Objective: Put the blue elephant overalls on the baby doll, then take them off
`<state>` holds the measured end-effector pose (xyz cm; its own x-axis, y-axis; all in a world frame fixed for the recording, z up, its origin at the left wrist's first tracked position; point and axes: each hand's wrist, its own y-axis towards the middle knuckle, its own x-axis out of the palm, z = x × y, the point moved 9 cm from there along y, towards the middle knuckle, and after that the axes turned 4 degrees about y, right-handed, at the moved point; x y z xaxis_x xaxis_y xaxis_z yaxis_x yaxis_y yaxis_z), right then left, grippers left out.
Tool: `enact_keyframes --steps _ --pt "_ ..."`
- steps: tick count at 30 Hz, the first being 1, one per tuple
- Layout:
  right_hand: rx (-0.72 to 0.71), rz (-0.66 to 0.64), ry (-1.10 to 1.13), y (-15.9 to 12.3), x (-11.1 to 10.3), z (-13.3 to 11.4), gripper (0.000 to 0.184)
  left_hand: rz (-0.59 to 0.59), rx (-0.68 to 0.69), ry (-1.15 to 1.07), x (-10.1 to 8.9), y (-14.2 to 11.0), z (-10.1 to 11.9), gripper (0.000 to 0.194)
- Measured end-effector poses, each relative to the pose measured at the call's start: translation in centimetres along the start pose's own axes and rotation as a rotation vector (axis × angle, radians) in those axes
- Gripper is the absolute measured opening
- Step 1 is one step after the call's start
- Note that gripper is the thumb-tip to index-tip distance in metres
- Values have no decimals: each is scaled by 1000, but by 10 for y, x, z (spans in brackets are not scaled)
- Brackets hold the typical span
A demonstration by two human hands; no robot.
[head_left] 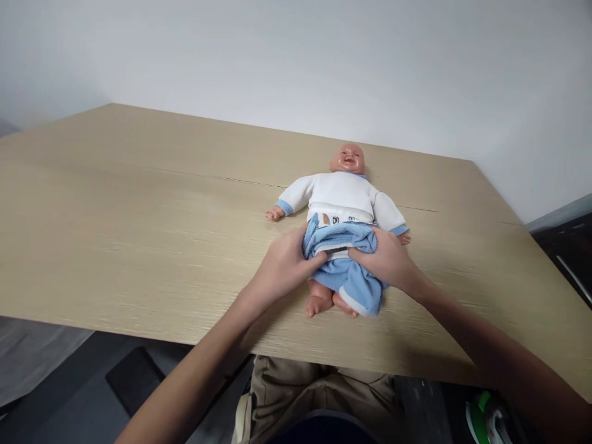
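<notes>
A baby doll (345, 187) lies on its back on the table, head toward the wall, arms spread. It wears a white long-sleeved top with blue cuffs. Blue doll pants (343, 237) with white trim are bunched around its hips and upper legs. On the left side of the waistband, my left hand (291, 256) grips the fabric, thumb on top. My right hand (386, 256) pinches the opposite side the same way. Both bare feet (319, 304) stick out below the cloth. One pant leg (365, 296) with a white hem hangs loosely over the right foot. Most fingers are hidden by the fabric.
The doll rests on a light wooden table (139, 234) with a seam running across it. Behind stands a pale wall (296, 68). A dark object (567, 246) is beyond the right edge. Below the front edge are my lap (314, 394) and a green and silver item (490, 419).
</notes>
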<state>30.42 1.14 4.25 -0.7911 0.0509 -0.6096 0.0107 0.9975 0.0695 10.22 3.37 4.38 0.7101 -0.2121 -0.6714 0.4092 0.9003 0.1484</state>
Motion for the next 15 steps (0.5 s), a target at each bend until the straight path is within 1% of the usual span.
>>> enact_keyframes --steps 2,4,6,7,9,11,13,15 --pt "-50 -54 12 -10 -3 -19 13 -25 -56 -146 -4 -15 4 32" --pt "-113 -141 25 -25 -3 -40 19 -46 -111 -277 -4 -35 6 30" --pt "-147 -228 39 -40 0 -55 20 -60 -152 -354 -1 -55 5 34" --pt "-152 -259 37 -45 3 -58 19 -68 -173 -376 3 -64 2 36" --pt "-153 -308 17 -50 10 -58 17 -86 -215 -396 11 -79 -5 40" --pt "-150 -348 -7 -50 18 -51 19 -99 -247 -390 20 -88 -14 41" --pt "-139 -377 -28 -47 26 -43 21 -100 -260 -347 24 -92 -19 42" --pt "-130 -374 -51 -46 30 -37 21 -94 -262 -278 25 -95 -22 42"
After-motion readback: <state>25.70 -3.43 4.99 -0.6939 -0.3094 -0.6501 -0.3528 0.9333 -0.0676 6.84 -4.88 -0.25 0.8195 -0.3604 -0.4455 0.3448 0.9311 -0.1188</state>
